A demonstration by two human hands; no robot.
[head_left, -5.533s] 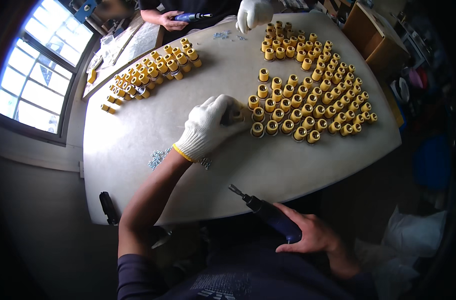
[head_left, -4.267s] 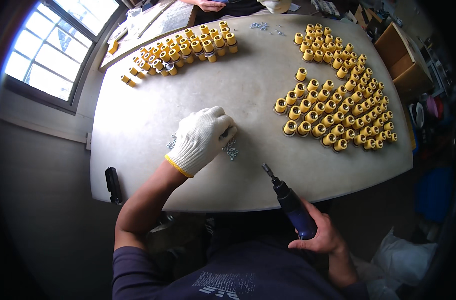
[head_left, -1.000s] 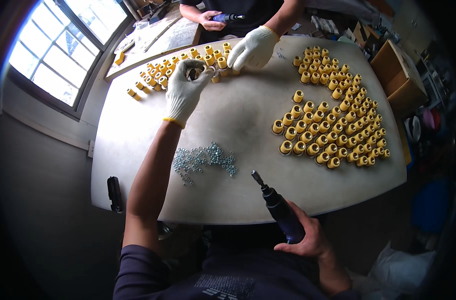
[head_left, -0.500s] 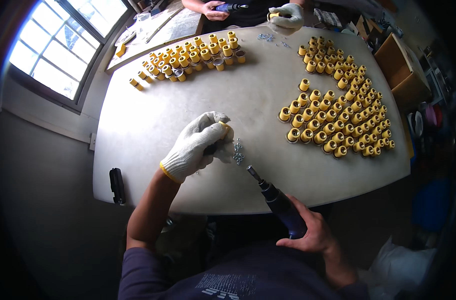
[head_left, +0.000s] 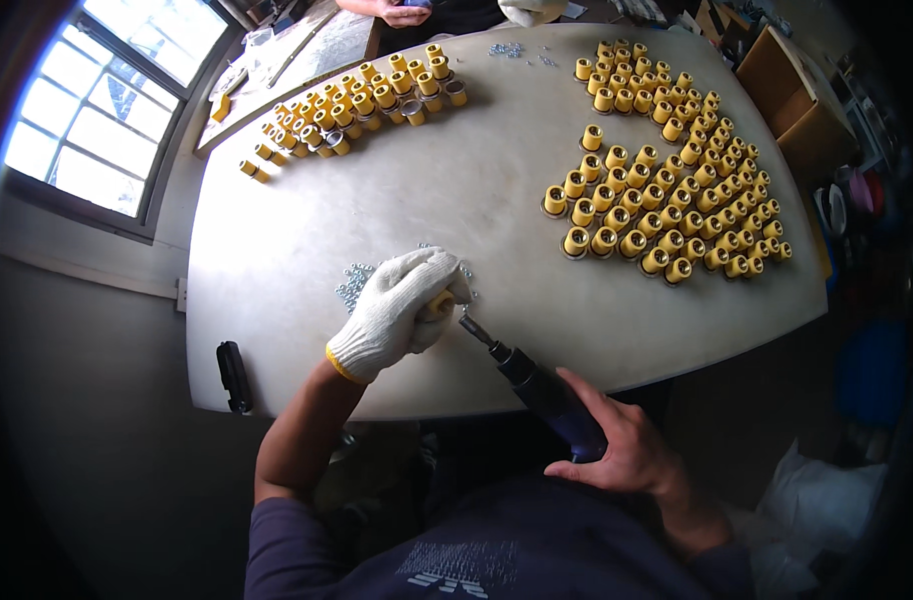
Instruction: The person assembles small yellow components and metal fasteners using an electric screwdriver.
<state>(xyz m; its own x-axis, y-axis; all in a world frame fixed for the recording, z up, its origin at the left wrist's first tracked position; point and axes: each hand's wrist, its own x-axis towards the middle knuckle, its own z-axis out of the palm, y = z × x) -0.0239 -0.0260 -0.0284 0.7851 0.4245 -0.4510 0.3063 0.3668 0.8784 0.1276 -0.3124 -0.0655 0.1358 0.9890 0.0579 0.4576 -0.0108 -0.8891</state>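
Note:
My left hand (head_left: 397,297), in a white knit glove with a yellow cuff, is closed round a yellow cylindrical fitting (head_left: 439,304). The glove's fingers cover most of that fitting. A dark blue and black power screwdriver (head_left: 549,396) lies in my bare right hand (head_left: 625,440), its socket tip pointing up and left. That tip is close beside the gloved fingers, seemingly just apart from the fitting. Small metal nuts (head_left: 354,286) are heaped on the table left of the glove. More nuts (head_left: 466,272) show past its fingertips.
Many yellow fittings (head_left: 632,200) stand upright at the right of the pale table (head_left: 307,230). Another group (head_left: 362,100) stands far left. A black case-like object (head_left: 234,377) lies at the near-left edge. Across the table are a co-worker's hands (head_left: 405,14) and scattered nuts (head_left: 507,49).
My view has shifted slightly. The left hand has turned and moved right over the table, uncovering the nuts on its left. The screwdriver tip has come nearer the held fitting.

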